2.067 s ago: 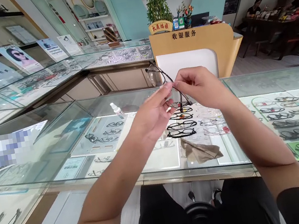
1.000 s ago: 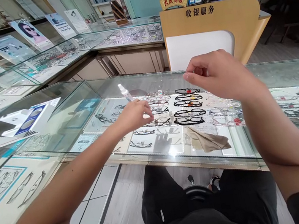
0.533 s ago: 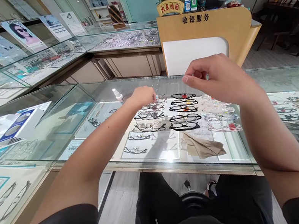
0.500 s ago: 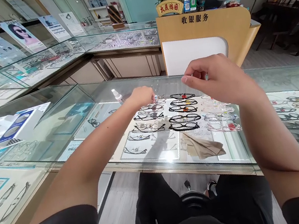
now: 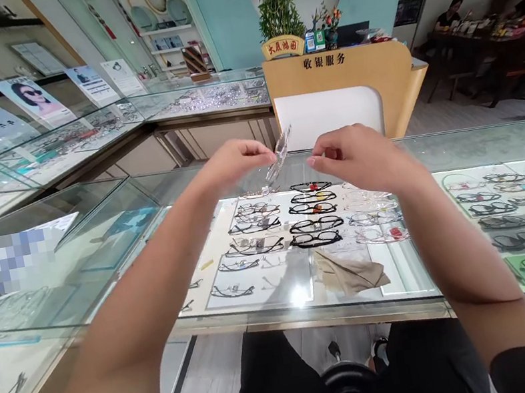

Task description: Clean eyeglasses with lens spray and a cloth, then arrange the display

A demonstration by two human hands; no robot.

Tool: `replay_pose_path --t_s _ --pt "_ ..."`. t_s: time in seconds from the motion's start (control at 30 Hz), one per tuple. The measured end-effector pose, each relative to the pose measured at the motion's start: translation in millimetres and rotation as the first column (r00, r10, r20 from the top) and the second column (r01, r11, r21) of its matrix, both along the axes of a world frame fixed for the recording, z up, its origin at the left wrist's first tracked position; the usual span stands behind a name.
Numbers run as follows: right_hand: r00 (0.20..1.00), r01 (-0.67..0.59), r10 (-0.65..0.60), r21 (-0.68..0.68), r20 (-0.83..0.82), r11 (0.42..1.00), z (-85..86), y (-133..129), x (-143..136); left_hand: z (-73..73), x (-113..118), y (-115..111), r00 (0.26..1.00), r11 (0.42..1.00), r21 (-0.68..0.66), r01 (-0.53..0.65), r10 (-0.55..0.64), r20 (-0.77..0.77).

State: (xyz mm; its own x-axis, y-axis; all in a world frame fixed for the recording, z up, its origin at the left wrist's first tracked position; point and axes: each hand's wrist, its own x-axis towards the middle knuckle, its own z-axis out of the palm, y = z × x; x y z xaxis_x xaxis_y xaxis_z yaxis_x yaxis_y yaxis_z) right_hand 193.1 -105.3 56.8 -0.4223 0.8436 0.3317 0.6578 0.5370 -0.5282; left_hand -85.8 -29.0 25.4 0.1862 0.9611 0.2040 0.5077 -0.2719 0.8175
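My left hand point(image 5: 240, 158) pinches a pair of clear-rimmed glasses point(image 5: 279, 154), tilted upright above the glass counter. To its right my right hand point(image 5: 353, 152) hovers with thumb and fingertips brought close together, apart from the glasses; nothing shows between them. Below lie several dark-framed glasses point(image 5: 315, 224) in a column, with clear and pink frames point(image 5: 375, 217) to the right, partly under my right forearm. More thin frames point(image 5: 253, 226) form a column on the left. A crumpled beige cloth point(image 5: 349, 270) rests near the counter's front edge.
The glass counter point(image 5: 264, 318) spans the view, with more frames point(image 5: 510, 220) at right. A white and blue box, partly blurred, sits at left. Beyond stand a wooden cashier desk point(image 5: 341, 66) and display cases point(image 5: 205, 101). People sit at a table in the far right.
My left hand has risen from the back of the left column with the clear-rimmed glasses in it. My right hand stays raised near them. The view has tilted upward.
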Motion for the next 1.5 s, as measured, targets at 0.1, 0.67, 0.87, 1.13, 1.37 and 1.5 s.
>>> replay_pose_path --t_s 0.1,0.67,0.87,1.13,1.37,1.5 --pt "0.988 0.005 -0.003 0.016 -0.156 1.0 -3.9 9 1 10.0 36 -12 0.933 0.996 -0.049 0.072 -0.05 0.356" --pt "0.623 -0.526 0.057 -0.363 -0.781 0.769 1.5 39 30 27.4 81 -85 0.963 0.75 0.613 -0.247 0.119 0.242" --pt "0.618 -0.633 0.07 -0.443 -0.783 0.635 -0.4 41 23 36.5 62 -81 0.999 0.745 0.666 -0.039 0.031 0.023" --pt "0.58 -0.717 0.163 -0.405 -0.798 0.567 -4.3 45 24 37.7 57 -71 0.996 0.78 0.619 0.088 -0.067 -0.057" --pt "0.617 -0.669 0.115 -0.441 -0.779 0.598 -3.3 43 23 39.3 57 -72 0.997 0.774 0.628 0.083 -0.069 -0.046" --pt "0.586 -0.701 0.115 -0.431 -0.802 0.567 -4.1 43 24 37.5 58 -73 0.997 0.733 0.676 0.076 -0.056 -0.051"
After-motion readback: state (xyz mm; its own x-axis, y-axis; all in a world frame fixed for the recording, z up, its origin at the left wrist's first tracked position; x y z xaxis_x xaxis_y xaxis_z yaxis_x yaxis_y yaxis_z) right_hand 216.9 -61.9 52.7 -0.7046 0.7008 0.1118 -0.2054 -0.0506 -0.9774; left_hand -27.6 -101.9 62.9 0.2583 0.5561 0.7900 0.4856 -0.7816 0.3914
